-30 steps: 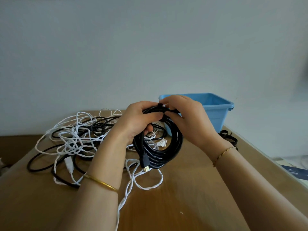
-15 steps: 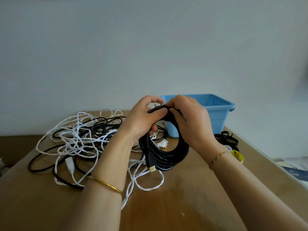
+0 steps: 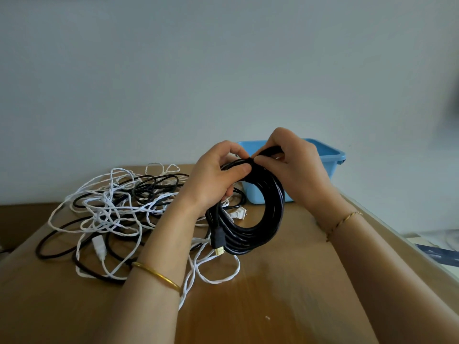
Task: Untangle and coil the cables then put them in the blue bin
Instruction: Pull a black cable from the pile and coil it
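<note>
Your hands cover the top of the black coil [image 3: 263, 227], so you cannot make out what wraps the bundle where your thumbs meet. Most of the blue bin [image 3: 331, 157] sits hidden behind your right hand [image 3: 298, 172] and the coil. Only its right rim, one handle and a patch of front wall show, and its inside is out of sight. Past the right edge of the table [image 3: 285, 301] everything is blurred and cut off. Both forearms run out of the bottom of the view.

Your left hand [image 3: 211, 182] is raised over the table, its fingers curled round the coil's upper left and its thumb pressed flat across the strands. Your right hand arches over from the right, its thumb and forefinger pinching a black strand at the very top, just beside your left thumb.

The coil hangs upright from both hands, in front of the bin and not in it. Its gold-tipped connector [image 3: 219, 249] dangles at the lower left. Whether the lowest turn touches the table cannot be told.

To the left, a tangle of white and black cables [image 3: 116, 209] lies on the table, and a white two-pin plug [image 3: 237, 214] shows through the coil's opening. A gold bangle [image 3: 156, 273] rings your left wrist and a thin bracelet [image 3: 344, 220] rings your right.
</note>
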Demonstrator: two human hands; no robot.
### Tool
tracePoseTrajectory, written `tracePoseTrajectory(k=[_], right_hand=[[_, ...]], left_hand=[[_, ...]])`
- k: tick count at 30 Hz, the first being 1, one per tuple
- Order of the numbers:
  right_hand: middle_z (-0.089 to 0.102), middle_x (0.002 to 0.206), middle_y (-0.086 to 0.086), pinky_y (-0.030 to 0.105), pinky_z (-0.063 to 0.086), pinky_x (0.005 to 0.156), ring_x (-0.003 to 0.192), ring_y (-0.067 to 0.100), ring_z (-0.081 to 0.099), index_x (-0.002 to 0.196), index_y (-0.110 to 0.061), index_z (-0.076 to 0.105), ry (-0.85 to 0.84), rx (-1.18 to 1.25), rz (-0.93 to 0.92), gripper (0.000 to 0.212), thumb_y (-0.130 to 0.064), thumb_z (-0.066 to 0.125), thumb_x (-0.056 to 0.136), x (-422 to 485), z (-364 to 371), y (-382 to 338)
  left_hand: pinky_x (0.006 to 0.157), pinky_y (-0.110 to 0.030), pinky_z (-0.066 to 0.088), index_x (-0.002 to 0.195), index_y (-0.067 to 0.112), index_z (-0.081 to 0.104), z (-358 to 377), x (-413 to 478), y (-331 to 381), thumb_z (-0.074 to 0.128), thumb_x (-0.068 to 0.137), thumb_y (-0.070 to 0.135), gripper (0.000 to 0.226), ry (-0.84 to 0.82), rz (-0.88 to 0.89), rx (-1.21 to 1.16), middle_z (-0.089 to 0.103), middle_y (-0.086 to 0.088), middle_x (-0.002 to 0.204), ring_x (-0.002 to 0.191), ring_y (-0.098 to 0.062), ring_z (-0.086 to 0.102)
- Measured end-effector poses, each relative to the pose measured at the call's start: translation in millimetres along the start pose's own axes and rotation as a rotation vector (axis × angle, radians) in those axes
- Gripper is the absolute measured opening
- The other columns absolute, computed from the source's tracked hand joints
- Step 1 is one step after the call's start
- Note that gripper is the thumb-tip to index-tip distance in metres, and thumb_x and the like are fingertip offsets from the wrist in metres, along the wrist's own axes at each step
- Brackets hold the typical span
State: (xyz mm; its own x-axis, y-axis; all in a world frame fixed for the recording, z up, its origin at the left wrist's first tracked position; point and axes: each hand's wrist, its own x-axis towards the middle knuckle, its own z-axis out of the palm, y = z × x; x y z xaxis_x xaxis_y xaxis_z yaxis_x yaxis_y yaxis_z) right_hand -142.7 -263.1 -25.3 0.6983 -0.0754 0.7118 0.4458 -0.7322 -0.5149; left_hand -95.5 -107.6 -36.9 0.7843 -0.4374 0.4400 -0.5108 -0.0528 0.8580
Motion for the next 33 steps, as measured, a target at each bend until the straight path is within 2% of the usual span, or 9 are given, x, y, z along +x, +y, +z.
tracePoseTrajectory(k=[4,9,14,20,23,27,29,32,33], right_hand=[[0.064,0.074,-0.007,0.039,0.052,0.075,0.072,0.011,0.061,0.082,-0.010,0.058,-0.059,0.014,0.048,0.014,-0.016,0.071,0.082,1.4,-9.6,0.9],[0.066,0.071,-0.002,0.036,0.054,0.071,0.070,0.015,0.064,0.082,-0.009,0.061,-0.076,0.119,0.096,0.008,-0.012,0.069,0.083,2.7,-12.8,3.1],[0.063,0.066,0.001,0.034,0.053,0.068,0.062,0.010,0.061,0.083,-0.003,0.061,-0.076,0.205,0.125,0.007,-0.008,0.067,0.084,3.3,-12.3,3.5],[0.061,0.062,0.002,0.033,0.054,0.067,0.060,0.013,0.059,0.086,0.007,0.060,-0.057,0.289,0.164,0.016,-0.008,0.067,0.085,2.4,-9.2,5.8],[0.059,0.064,0.008,0.033,0.055,0.065,0.060,0.015,0.058,0.085,0.013,0.057,-0.032,0.297,0.198,0.022,-0.007,0.067,0.085,2.7,-6.2,5.0],[0.049,0.060,0.004,0.047,0.053,0.068,0.063,0.022,0.053,0.067,-0.005,0.048,0.008,0.337,0.278,0.025,-0.005,0.067,0.083,2.2,0.7,4.5],[0.047,0.058,-0.003,0.043,0.049,0.064,0.062,0.018,0.050,0.064,-0.013,0.045,0.038,0.321,0.291,0.030,-0.007,0.068,0.081,1.7,3.9,5.2],[0.044,0.055,-0.010,0.023,0.040,0.056,0.052,0.003,0.042,0.063,-0.016,0.045,0.076,0.294,0.288,0.031,-0.011,0.069,0.082,0.7,4.9,2.7],[0.043,0.055,-0.010,0.021,0.038,0.054,0.050,0.002,0.040,0.063,-0.017,0.044,0.084,0.291,0.293,0.031,-0.011,0.068,0.082,0.4,5.8,1.6]], left_hand=[[0.042,-0.019,0.037,0.093,0.021,0.057,1.7,0.0,0.3,0.059,0.092,0.007,0.014,-0.045,0.021,0.059,0.063,-0.001,0.089,0.039,-0.009,0.041],[0.041,-0.019,0.036,0.095,0.018,0.056,1.6,-0.7,3.1,0.058,0.092,0.005,0.014,-0.082,0.027,0.066,0.063,-0.001,0.088,0.038,-0.009,0.038],[0.042,-0.018,0.037,0.095,0.019,0.057,2.7,-3.3,7.2,0.058,0.092,0.005,0.015,-0.114,0.049,0.088,0.062,0.000,0.086,0.039,-0.008,0.038],[0.043,-0.018,0.037,0.096,0.017,0.059,2.6,-4.6,9.1,0.060,0.091,0.006,0.012,-0.114,0.071,0.137,0.060,0.009,0.077,0.039,-0.007,0.038],[0.042,-0.019,0.036,0.095,0.016,0.059,3.7,-5.4,9.1,0.060,0.091,0.005,0.012,-0.105,0.075,0.135,0.062,-0.001,0.083,0.039,-0.007,0.038],[0.043,-0.017,0.036,0.087,0.022,0.059,6.3,-4.7,7.8,0.062,0.089,0.005,0.017,-0.075,0.090,0.152,0.065,-0.010,0.093,0.039,0.000,0.042],[0.044,-0.013,0.036,0.086,0.021,0.058,7.8,-4.6,7.8,0.062,0.089,0.004,0.018,-0.065,0.102,0.139,0.064,-0.006,0.089,0.041,0.003,0.046],[0.048,-0.005,0.036,0.088,0.016,0.057,9.7,-4.1,9.9,0.062,0.088,0.002,0.015,-0.047,0.112,0.124,0.065,-0.003,0.090,0.044,0.008,0.050],[0.048,-0.005,0.036,0.089,0.014,0.057,10.0,-3.8,10.1,0.062,0.088,0.002,0.014,-0.040,0.111,0.122,0.065,-0.002,0.090,0.044,0.009,0.051]])
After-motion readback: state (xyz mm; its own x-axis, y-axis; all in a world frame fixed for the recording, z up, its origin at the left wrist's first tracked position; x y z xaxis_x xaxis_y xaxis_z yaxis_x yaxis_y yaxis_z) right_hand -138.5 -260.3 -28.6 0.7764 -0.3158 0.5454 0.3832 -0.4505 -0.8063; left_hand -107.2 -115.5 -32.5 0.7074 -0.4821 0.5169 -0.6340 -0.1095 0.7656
